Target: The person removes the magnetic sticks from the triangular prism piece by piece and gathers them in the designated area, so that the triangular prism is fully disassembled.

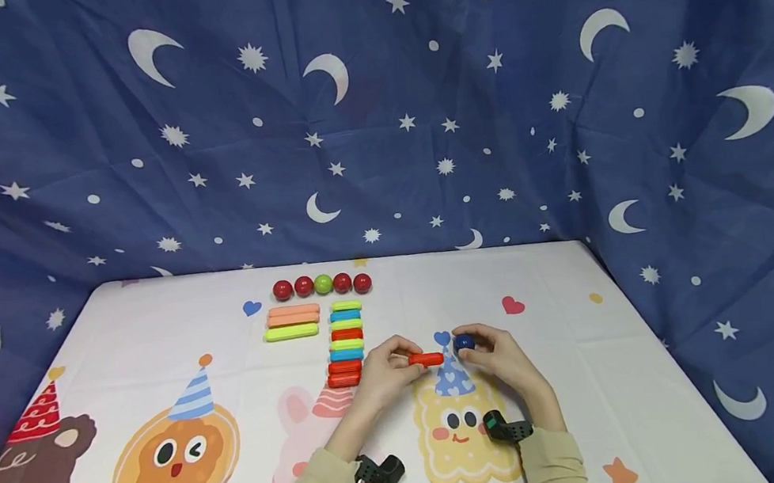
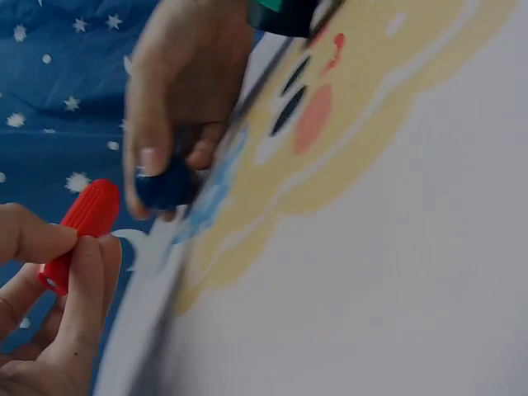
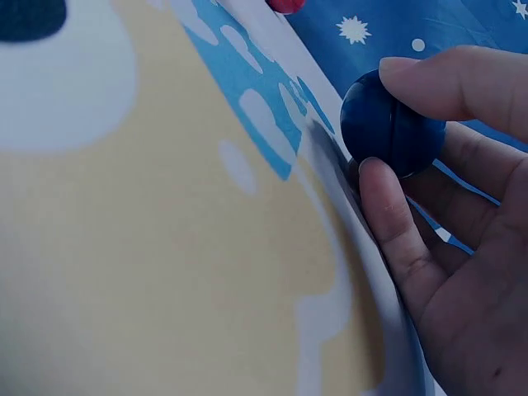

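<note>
Between thumb and fingers, my left hand [image 1: 382, 371] pinches a short red ribbed plastic stick [image 1: 427, 359]; the left wrist view shows the stick [image 2: 92, 210] with a small hole in its near end. My right hand [image 1: 504, 357] grips a dark blue ball [image 1: 464, 342] by thumb and fingertips, just right of the red stick and apart from it. Seen from the right wrist, the ball [image 3: 375, 124] has a seam around it. Left of my left hand runs a column of coloured sticks [image 1: 346, 334], the nearest ones red.
A row of red balls [image 1: 282, 289] with one green ball [image 1: 323, 284] lies toward the back. Below it are two orange sticks [image 1: 293, 315] and a yellow-green stick [image 1: 291, 332]. The white cartoon-printed tablecloth [image 1: 634, 396] meets a blue star-patterned curtain [image 1: 391, 153].
</note>
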### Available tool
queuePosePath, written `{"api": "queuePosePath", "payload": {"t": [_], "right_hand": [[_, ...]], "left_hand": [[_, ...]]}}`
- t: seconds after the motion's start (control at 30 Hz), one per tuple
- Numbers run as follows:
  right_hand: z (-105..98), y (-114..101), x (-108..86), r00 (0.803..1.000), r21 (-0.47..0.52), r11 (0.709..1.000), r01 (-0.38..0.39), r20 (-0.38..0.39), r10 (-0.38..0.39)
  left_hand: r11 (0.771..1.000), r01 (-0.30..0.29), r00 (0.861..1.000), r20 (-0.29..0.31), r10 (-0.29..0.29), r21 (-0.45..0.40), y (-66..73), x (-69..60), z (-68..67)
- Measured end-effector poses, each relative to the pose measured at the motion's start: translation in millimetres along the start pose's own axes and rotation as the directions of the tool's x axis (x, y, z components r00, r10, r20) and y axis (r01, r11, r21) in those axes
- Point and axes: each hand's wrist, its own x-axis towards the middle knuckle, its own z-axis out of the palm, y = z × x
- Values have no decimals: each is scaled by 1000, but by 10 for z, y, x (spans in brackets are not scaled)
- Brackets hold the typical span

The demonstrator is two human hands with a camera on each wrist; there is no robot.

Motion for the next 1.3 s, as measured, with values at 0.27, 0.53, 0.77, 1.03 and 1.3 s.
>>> {"api": "queuePosePath", "payload": {"t": [0.27,0.53,0.77,1.03,1.3], "right_hand": [[21,341,151,1000,17,1000,12,-26,-11],[75,273,193,999,28,1000,7,-52,-6],[173,56,340,994,52,998,38,-100,-32],[392,-480,848,992,-31,994,102,-69,-104],[679,-534,1360,993,-164,982,94,-58,-105]], "left_hand": [[984,-15,997,-70,28,178,88,-375,-451],[931,26,989,-144,29,364,3,-569,-818],[904,52,989,-150,13,424,-73,-590,-910],[820,10,982,-159,99,572,-104,-595,-958],[789,26,977,-182,109,614,-94,-587,-948]]}}
